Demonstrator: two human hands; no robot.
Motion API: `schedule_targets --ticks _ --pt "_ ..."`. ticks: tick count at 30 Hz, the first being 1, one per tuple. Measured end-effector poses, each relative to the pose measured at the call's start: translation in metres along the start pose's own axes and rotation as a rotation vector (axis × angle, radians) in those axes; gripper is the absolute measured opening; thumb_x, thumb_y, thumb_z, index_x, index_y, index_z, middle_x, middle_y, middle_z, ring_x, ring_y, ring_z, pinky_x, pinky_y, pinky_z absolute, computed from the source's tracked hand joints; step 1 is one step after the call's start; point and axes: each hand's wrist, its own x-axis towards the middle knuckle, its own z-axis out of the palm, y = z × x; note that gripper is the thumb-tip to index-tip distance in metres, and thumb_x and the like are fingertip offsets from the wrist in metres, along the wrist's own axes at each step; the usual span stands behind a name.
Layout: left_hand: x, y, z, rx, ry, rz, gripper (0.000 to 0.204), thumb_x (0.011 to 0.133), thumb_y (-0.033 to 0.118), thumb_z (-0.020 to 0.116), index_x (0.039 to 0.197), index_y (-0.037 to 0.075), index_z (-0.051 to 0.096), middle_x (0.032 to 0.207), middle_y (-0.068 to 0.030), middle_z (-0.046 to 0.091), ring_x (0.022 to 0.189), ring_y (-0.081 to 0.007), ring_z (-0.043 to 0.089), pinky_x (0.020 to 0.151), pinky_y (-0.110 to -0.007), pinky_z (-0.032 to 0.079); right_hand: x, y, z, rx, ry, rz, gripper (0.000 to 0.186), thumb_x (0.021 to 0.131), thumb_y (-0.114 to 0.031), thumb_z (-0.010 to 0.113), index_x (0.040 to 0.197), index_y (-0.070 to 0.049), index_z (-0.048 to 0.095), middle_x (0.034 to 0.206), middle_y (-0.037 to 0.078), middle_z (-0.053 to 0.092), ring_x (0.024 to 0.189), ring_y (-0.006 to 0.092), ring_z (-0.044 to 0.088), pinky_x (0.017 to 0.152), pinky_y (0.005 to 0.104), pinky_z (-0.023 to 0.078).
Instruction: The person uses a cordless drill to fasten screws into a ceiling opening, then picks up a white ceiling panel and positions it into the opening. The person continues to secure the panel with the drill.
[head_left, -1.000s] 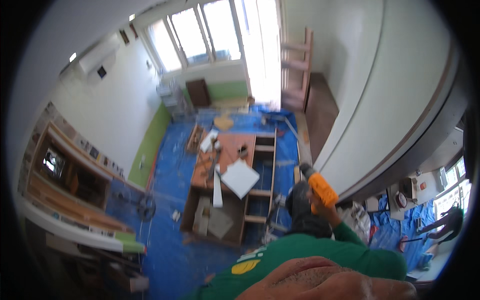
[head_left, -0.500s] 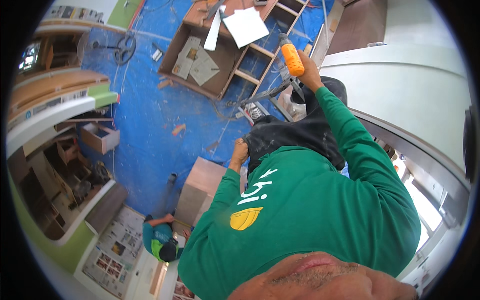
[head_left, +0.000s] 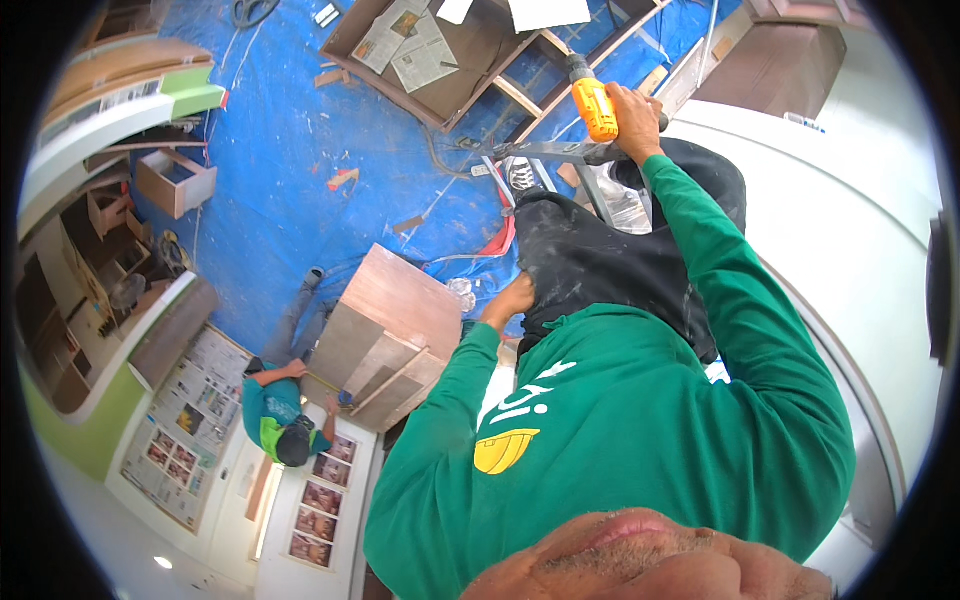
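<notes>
My right hand [head_left: 636, 122] is closed around an orange cordless drill [head_left: 597, 108], held out in front of me at upper right. The drill's dark chuck points away from me. Below the drill are the metal rails of a stepladder [head_left: 570, 151], beside my leg in black trousers [head_left: 610, 260]. My left hand [head_left: 514, 302] rests against the trousers at my left hip. Its fingers are hidden there, so whether it grips the cloth or sits in a pocket cannot be made out.
Blue sheeting [head_left: 280, 170] covers the floor. Ahead lies an open wooden cabinet frame [head_left: 450, 95] with newspaper inside. At left, a person [head_left: 285, 410] works by a wooden cabinet box [head_left: 385, 320]. A drawer box [head_left: 176, 182] stands farther left; a white curved panel [head_left: 800, 180] is at right.
My view has shifted, showing more of the other person and the cabinet box. The drill stays in my right hand, its body turned slightly. My left hand remains at my hip.
</notes>
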Motion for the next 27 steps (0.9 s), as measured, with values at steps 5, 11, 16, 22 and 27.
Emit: schedule_targets --ticks 5,11,16,22,27 --pt "0.014 0.018 0.024 -0.038 0.784 0.370 0.026 0.082 0.006 0.057 0.099 -0.006 0.072 0.101 -0.0308 0.071 0.099 -0.0469 0.068 0.088 -0.050 0.053 -0.002 -0.005 0.015 0.021 0.038 -0.024 0.034 0.088 -0.020 0.071 0.120 -0.021 0.060 0.108 0.001 0.071 0.106 0.0267 0.068 0.092 0.0488 0.042" --pt "0.022 0.051 -0.016 -0.141 0.143 -0.092 0.044 0.082 0.006 0.063 0.125 -0.005 0.064 0.128 -0.0296 0.064 0.122 -0.0452 0.059 0.106 -0.048 0.046 0.005 0.007 0.023 0.007 -0.008 0.031 0.059 0.076 -0.030 0.084 0.129 -0.020 0.060 0.107 0.008 0.071 0.107 0.0314 0.068 0.088 0.0476 0.044" --pt "0.031 0.043 0.029 -0.723 0.773 0.060 0.048 0.090 0.008 0.062 0.137 -0.004 0.059 0.139 -0.0260 0.060 0.132 -0.0393 0.054 0.113 -0.043 0.042 0.004 0.000 0.021 -0.031 -0.059 0.042 0.046 0.082 -0.026 0.079 0.123 -0.021 0.058 0.106 0.003 0.071 0.109 0.0291 0.066 0.089 0.0507 0.041" --pt "0.060 0.044 -0.016 -0.221 0.131 -0.068 0.050 0.095 0.013 0.059 0.143 -0.002 0.055 0.146 -0.0255 0.055 0.138 -0.0396 0.049 0.117 -0.042 0.038 0.007 -0.003 0.016 -0.012 -0.074 0.003 0.043 0.085 -0.024 0.077 0.123 -0.020 0.057 0.106 0.005 0.071 0.110 0.0315 0.065 0.091 0.0536 0.040" --pt "0.091 0.042 0.046 -0.641 1.043 0.036 0.061 0.098 0.022 0.060 0.153 0.000 0.044 0.160 -0.0239 0.043 0.151 -0.0372 0.035 0.127 -0.042 0.024 -0.004 0.002 0.017 0.022 -0.090 0.014 0.052 0.080 -0.028 0.080 0.127 -0.021 0.058 0.109 0.007 0.072 0.111 0.0336 0.066 0.090 0.0568 0.040"
